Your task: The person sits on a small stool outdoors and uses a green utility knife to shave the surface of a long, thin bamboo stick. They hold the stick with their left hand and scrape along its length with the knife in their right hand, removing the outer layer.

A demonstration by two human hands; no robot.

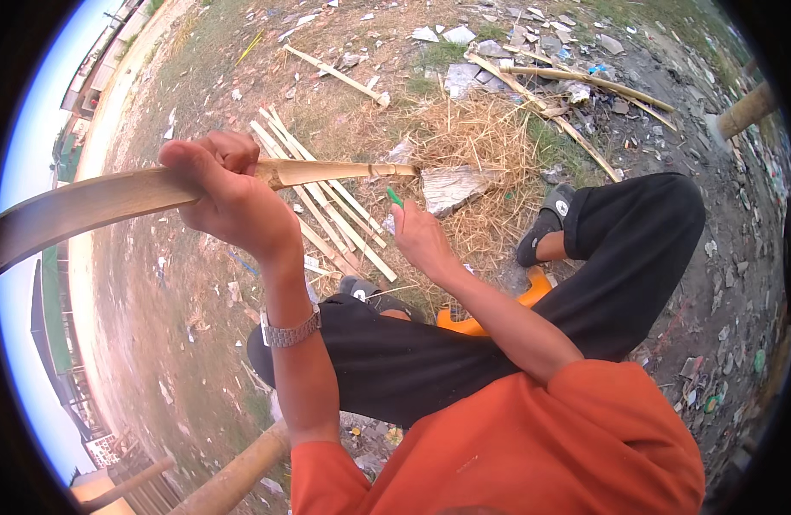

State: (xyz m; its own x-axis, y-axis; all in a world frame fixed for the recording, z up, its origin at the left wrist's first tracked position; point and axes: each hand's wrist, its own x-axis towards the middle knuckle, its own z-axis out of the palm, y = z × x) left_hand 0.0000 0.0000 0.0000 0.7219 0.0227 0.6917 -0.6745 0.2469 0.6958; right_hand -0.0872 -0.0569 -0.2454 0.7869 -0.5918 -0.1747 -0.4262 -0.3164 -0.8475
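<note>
The left hand (232, 196), left of centre in the frame, is clenched around a long pale bamboo strip (348, 170), thumb along its upper side. The strip runs from the left edge of the frame to the centre, its narrow dark tip close to a weathered wooden block (451, 190). Near the centre, just below the tip, the right hand (423, 242) grasps a small green item (394, 197), mostly hidden by the fingers. A metal wristwatch (292, 330) circles the left wrist. Several loose strips (361, 238) lie on the ground behind the held strip, left of centre. Straw (490, 129) surrounds the block. Below are 2 dark shoes (545, 225), a curved orange object (464, 321) and black trousers (644, 249). Split bamboo lengths (601, 81) lie in the upper right.
</note>
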